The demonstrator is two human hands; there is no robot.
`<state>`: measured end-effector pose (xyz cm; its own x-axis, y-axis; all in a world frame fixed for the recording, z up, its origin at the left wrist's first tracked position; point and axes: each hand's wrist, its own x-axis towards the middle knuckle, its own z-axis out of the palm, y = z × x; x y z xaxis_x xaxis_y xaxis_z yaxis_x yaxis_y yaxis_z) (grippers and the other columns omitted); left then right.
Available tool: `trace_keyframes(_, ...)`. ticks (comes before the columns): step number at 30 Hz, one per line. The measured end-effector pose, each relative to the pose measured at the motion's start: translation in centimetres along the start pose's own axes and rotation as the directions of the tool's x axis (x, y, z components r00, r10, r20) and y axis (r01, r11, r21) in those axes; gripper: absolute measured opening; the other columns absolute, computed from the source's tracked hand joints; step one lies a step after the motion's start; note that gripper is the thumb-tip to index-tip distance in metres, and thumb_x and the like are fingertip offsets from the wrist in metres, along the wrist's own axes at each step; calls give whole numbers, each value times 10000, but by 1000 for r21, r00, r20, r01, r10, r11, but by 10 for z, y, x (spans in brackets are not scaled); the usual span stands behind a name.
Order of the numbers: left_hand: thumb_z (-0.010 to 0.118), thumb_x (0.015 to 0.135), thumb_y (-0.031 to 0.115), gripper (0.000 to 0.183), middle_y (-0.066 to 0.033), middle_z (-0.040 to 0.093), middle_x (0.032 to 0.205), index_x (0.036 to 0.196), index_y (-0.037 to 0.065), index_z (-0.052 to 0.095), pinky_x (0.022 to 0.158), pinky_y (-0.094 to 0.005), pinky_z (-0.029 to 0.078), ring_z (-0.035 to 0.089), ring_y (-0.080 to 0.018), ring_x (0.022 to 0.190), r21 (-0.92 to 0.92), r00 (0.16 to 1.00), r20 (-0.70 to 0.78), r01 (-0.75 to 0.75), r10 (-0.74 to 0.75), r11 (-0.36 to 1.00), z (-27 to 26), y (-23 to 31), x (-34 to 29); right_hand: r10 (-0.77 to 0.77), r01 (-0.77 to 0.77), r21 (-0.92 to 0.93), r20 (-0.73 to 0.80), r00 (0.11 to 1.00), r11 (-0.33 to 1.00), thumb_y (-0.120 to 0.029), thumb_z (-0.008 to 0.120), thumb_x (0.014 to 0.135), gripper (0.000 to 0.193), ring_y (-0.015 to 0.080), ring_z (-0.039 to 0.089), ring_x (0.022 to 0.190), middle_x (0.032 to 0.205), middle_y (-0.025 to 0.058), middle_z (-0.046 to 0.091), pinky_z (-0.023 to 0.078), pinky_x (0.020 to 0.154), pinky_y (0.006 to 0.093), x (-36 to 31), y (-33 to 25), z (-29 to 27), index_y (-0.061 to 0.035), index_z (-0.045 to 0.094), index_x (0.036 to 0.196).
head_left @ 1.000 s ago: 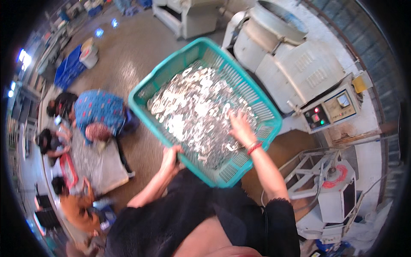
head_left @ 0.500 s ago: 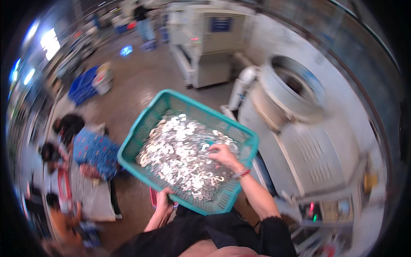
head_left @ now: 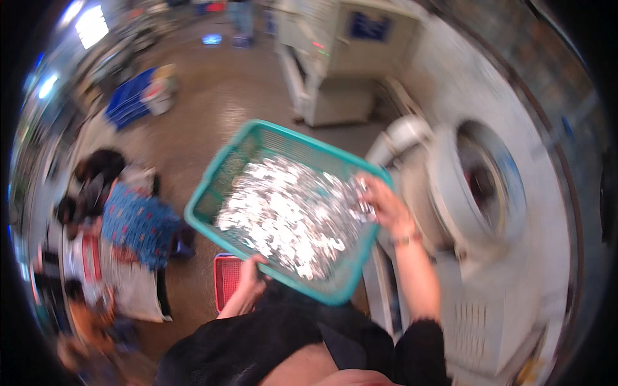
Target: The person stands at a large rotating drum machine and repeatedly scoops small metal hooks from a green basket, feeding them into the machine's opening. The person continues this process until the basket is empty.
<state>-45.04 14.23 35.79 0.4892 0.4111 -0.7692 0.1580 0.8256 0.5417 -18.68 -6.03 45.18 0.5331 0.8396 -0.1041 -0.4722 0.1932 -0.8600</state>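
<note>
A green plastic basket (head_left: 222, 157) hangs tilted in front of me, holding a heap of small shiny metal pieces (head_left: 283, 206), some hook-shaped or ring-like. My left hand (head_left: 250, 283) grips its near left rim, fingers closed over the edge. At the right side of the basket, my right hand (head_left: 388, 209) is curled, with a few shiny metal pieces showing at its fingertips. Motion blurs those pieces, so their exact form does not show. A reddish bracelet circles the right wrist.
To the right stands a machine with a round open drum (head_left: 479, 183); beyond it is a pale cabinet (head_left: 360, 58). A red basket (head_left: 226, 280) sits on the floor below. People, one in a blue patterned top (head_left: 138, 222), crouch at left. A blue crate (head_left: 131, 96) lies farther off.
My right hand has moved from over the heap to the basket's right side, with metal pieces at its fingers. My view has swung, and the drum's opening now shows more fully.
</note>
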Motion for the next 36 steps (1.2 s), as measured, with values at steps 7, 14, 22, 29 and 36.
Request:
trace_keyframes(7, 547, 577, 127, 293, -48, 473, 813, 852, 95, 453, 473, -348, 399, 494, -229, 714, 50, 988, 127, 80, -86, 996, -44, -6, 15, -285, 250, -178, -209, 936, 952, -60, 632, 695, 268, 90, 603, 587, 813, 60, 631, 438, 380, 189, -152, -137, 20, -46, 550, 949)
trace_keyframes(14, 565, 570, 109, 330, -68, 512, 887, 888, 76, 488, 711, -426, 471, 511, -257, 812, 1, 994, 112, 6, -6, 1000, -22, -19, 16, -273, 12, -453, -515, 813, 891, -129, 580, 776, 301, 136, 581, 775, 885, 67, 577, 528, 646, 269, -276, -196, -100, -20, 507, 1047)
trace_keyframes(22, 542, 584, 86, 332, -92, 554, 879, 911, 49, 493, 688, -435, 505, 555, -271, 789, -107, 987, 31, -157, 161, 982, 9, -45, 3, -139, -252, -289, -865, 482, 924, 31, 382, 801, 362, 272, 517, 880, 1228, 134, 384, 485, 745, 487, -245, -180, -274, 19, 469, 1152)
trace_keyframes(29, 530, 604, 48, 335, -121, 569, 936, 935, 9, 504, 725, -478, 504, 567, -297, 840, -129, 987, 50, -148, 155, 981, 7, -62, 7, -494, -158, -513, -857, 145, 844, -72, 639, 759, 300, 187, 604, 685, 836, 94, 608, 546, 608, 291, -307, -227, -375, 17, 554, 1032)
trace_keyframes(36, 537, 610, 53, 279, -105, 549, 865, 887, 33, 506, 754, -479, 462, 536, -282, 798, -135, 983, -17, -184, 183, 974, -22, -66, -2, -572, -888, -394, -795, 201, 236, -309, 586, 767, 337, 198, 586, 610, 765, 91, 640, 459, 612, 355, -410, -219, -399, 21, 631, 820)
